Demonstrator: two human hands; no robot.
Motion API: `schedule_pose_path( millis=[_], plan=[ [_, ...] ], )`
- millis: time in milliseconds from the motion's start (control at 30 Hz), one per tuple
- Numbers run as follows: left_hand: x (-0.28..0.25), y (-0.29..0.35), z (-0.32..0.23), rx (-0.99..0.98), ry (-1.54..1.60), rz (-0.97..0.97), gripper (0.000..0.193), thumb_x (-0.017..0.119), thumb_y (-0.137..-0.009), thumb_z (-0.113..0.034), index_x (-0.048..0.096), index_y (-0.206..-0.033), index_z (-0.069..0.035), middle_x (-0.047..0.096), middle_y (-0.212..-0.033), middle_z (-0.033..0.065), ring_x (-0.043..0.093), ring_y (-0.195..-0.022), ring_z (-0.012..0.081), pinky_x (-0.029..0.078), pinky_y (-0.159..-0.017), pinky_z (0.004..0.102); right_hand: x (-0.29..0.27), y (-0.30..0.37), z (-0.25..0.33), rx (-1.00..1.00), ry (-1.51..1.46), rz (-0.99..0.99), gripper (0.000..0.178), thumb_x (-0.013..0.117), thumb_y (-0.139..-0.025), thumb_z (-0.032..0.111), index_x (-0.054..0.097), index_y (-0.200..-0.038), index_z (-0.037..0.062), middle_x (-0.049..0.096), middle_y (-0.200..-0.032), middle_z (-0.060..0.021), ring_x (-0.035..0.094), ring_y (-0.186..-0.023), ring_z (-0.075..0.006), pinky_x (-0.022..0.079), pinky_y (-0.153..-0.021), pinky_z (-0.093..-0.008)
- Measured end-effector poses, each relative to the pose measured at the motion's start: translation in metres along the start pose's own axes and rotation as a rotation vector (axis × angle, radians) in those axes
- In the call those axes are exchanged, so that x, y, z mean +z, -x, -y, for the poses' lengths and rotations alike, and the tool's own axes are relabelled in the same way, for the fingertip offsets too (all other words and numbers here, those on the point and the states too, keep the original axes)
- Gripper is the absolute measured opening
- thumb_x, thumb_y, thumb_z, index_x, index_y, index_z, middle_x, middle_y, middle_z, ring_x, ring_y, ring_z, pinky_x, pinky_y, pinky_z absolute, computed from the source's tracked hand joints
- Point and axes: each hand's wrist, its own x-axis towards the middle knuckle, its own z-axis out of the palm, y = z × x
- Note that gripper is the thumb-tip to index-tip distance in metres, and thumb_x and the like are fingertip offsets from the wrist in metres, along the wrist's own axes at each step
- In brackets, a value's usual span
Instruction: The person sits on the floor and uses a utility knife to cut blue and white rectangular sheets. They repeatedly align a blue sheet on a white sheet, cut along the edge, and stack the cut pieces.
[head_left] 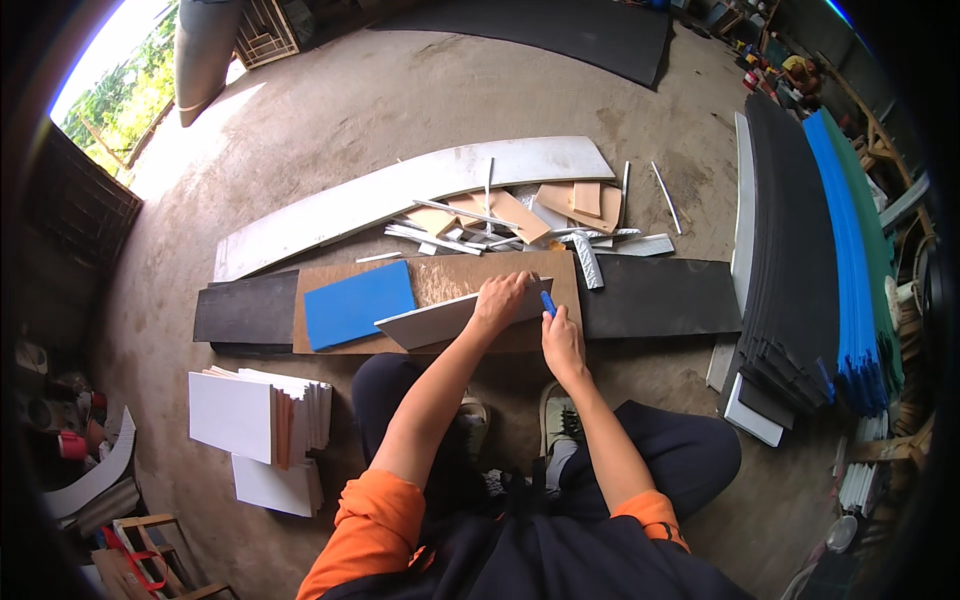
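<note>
My left hand (503,300) grips the upper edge of a pale grey-white foam sheet (430,325), which stands tilted over a brown board (565,335). In my right hand (563,345) is a blue-handled utility knife (548,304), held upright close to the sheet's right end. My fingers hide part of the knife, and its blade is hard to make out. A flat blue sheet (360,305) lies on the board to the left of the tilted one. The board's top looks scuffed and worn near its middle.
Black planks (660,297) extend under the board. Beyond are tan and white offcuts (525,215) and a long white strip (420,190). Stacked white pieces (232,415) stand at left. Tall black sheets (785,250) and blue sheets (845,260) lie at right.
</note>
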Motion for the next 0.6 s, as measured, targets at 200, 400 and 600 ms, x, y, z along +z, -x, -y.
schedule_pose_path(
  millis=[200,400,600],
  plan=[
    [-0.003,-0.001,0.001,0.031,0.061,0.002,0.012,0.047,-0.083,-0.015,0.048,-0.093,-0.009,0.057,-0.074,0.0080,0.061,-0.067,0.0238,0.048,-0.057,0.0352,0.008,-0.001,0.009,0.040,0.195,0.078,0.025,0.035,-0.092,0.021,0.039,-0.094,-0.0031,0.058,-0.075,-0.0227,0.060,-0.070,-0.0376,0.050,-0.058,-0.0432],
    [-0.007,-0.002,-0.003,0.016,0.053,0.021,0.010,0.049,-0.082,-0.014,0.047,-0.091,-0.009,0.057,-0.073,0.0087,0.060,-0.067,0.0241,0.048,-0.057,0.0347,0.016,-0.003,0.012,0.105,0.304,0.100,0.022,0.036,-0.091,0.019,0.037,-0.096,-0.0025,0.059,-0.079,-0.0217,0.061,-0.073,-0.0347,0.053,-0.060,-0.0406],
    [-0.001,0.003,-0.001,0.022,0.107,0.082,0.012,0.044,-0.081,-0.011,0.047,-0.092,-0.006,0.057,-0.074,0.0111,0.060,-0.066,0.0290,0.048,-0.055,0.0379,0.022,-0.014,0.015,0.104,0.268,0.120,0.016,0.034,-0.089,0.012,0.037,-0.093,-0.0024,0.059,-0.074,-0.0240,0.062,-0.073,-0.0360,0.052,-0.060,-0.0422]
  ],
)
